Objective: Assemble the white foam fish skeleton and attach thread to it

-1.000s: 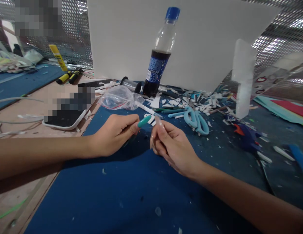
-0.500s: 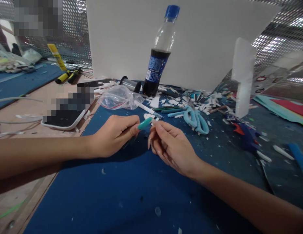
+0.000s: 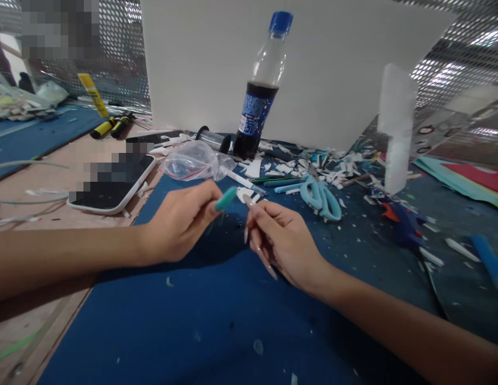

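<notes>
My left hand (image 3: 182, 222) is closed, thumb pressed on curled fingers. A long teal nail (image 3: 227, 199) sticks out at its thumb tip; whether the fingers hold anything is hidden. Facing it, a small gap away, my right hand (image 3: 286, 243) has its thumb and index finger drawn together, with long pale nails. Anything pinched there is too small to make out. Both hands are over the blue mat (image 3: 168, 331). Just behind the fingertips lie a small white scrap (image 3: 244, 193) and a white pen-like stick (image 3: 243, 179).
A cola bottle (image 3: 257, 101) stands at the back before a white board (image 3: 200, 64). Blue-handled scissors (image 3: 321, 198), foam scraps (image 3: 337, 171) and a glue gun (image 3: 405, 222) lie to the right. A phone (image 3: 112, 187) and a plastic bag (image 3: 196, 160) are at the left.
My hands have drawn apart; the left has moved slightly left, so the teal nail no longer meets my right fingertips. The lower fingers of my right hand have loosened a little.
</notes>
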